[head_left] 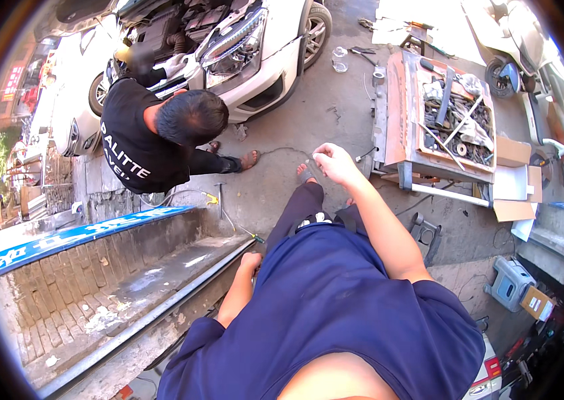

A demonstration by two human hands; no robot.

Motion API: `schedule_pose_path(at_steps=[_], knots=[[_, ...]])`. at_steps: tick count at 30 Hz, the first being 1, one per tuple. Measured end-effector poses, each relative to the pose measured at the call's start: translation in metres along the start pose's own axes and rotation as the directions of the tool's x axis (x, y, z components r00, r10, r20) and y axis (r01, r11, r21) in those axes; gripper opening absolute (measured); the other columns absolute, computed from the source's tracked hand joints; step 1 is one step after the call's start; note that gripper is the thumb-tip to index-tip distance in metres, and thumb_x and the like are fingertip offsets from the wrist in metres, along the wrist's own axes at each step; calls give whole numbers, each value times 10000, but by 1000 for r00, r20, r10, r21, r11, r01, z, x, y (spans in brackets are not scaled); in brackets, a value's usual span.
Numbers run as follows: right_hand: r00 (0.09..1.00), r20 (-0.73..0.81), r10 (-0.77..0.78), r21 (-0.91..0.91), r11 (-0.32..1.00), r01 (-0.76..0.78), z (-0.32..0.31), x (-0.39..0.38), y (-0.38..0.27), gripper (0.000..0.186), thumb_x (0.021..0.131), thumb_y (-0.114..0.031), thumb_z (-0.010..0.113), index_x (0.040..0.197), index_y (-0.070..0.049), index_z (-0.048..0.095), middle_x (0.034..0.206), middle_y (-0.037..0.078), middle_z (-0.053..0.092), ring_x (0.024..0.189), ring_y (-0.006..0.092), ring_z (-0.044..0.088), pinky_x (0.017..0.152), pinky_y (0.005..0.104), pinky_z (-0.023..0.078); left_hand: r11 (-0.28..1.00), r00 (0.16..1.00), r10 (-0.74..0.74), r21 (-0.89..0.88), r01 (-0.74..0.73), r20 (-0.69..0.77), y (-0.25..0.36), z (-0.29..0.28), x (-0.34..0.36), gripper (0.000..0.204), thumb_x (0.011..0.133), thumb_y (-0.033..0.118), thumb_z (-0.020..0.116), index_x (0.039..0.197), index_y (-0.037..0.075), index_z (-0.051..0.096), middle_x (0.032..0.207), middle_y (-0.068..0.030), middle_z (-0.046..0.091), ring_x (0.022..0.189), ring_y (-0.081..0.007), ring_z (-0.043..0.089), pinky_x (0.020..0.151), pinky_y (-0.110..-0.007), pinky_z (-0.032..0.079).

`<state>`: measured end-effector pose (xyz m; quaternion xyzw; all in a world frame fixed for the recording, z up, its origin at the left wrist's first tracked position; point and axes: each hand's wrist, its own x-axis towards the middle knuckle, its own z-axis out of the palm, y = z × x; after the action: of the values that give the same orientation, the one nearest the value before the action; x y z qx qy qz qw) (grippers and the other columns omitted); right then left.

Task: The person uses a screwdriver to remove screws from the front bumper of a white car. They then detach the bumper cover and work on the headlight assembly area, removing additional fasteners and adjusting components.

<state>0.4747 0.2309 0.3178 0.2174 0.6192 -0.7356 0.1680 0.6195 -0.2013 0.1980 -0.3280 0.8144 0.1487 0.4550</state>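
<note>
My right hand (335,163) is raised in front of me with its fingers pinched together; whatever sits between the fingertips is too small to make out. Low at my left side hangs my left hand (250,262), its fingers curled and partly hidden. Just beyond it shows a slim tool with a dark green handle (258,239), and I cannot tell whether the hand touches it. A white car (275,73) with its bonnet raised and a headlight (235,50) showing stands ahead. At its front bends a person in a black shirt (139,137), one gloved hand (174,65) on the car.
To the right, a worn workbench (399,113) carries a tray (422,143) heaped with tools and parts. Open cardboard boxes (515,183) lean beside it. A scooter (512,40) is parked farther right. A metal-edged brick ledge (155,310) runs along my left, and a cable (282,149) crosses the ground.
</note>
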Motion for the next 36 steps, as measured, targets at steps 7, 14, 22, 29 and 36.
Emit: schedule_pose_path(at_steps=[7, 14, 22, 29, 36], knots=[[931, 32, 363, 663, 690, -292, -26, 71, 3, 155, 929, -209, 555, 951, -72, 624, 746, -5, 548, 624, 130, 477, 649, 326, 449, 986, 990, 124, -123, -115, 70, 13, 0, 86, 433, 806, 210, 660, 1066, -136, 663, 1130, -239, 689, 1066, -337, 674, 860, -418, 513], [871, -208, 444, 723, 670, -169, -51, 119, 0, 130, 920, -195, 542, 918, -77, 596, 690, -10, 490, 598, 131, 449, 623, 328, 429, 885, 990, -30, -456, 89, 135, 129, -88, 127, 233, 873, 214, 632, 879, -19, 629, 686, -146, 578, 519, -242, 557, 410, -410, 397], [884, -213, 417, 424, 855, -301, -99, 289, -19, 165, 944, -237, 553, 971, -80, 598, 778, 16, 570, 654, 153, 550, 613, 332, 493, 914, 882, 403, 73, -398, -242, 239, -158, 86, 335, 850, 253, 653, 1086, 15, 646, 1055, -219, 691, 1032, -380, 651, 914, -430, 497], [929, -370, 26, -42, 998, -44, -153, 625, -121, 200, 867, -170, 659, 958, 8, 654, 773, 49, 629, 639, 134, 575, 571, 301, 476, 890, 840, 456, 123, -439, -295, 358, -174, 18, 328, 868, 212, 650, 1170, 84, 651, 1174, -175, 655, 1110, -352, 623, 940, -430, 506], [954, -300, 22, -239, 966, -98, -167, 780, -118, 749, 698, -189, 764, 1332, 88, 475, 1203, 203, 636, 1082, 258, 624, 925, 325, 480, 614, 605, 784, 320, -722, -139, 636, -183, 68, 612, 814, 152, 692, 1384, 79, 480, 1427, -97, 504, 1146, -347, 604, 930, -439, 520]])
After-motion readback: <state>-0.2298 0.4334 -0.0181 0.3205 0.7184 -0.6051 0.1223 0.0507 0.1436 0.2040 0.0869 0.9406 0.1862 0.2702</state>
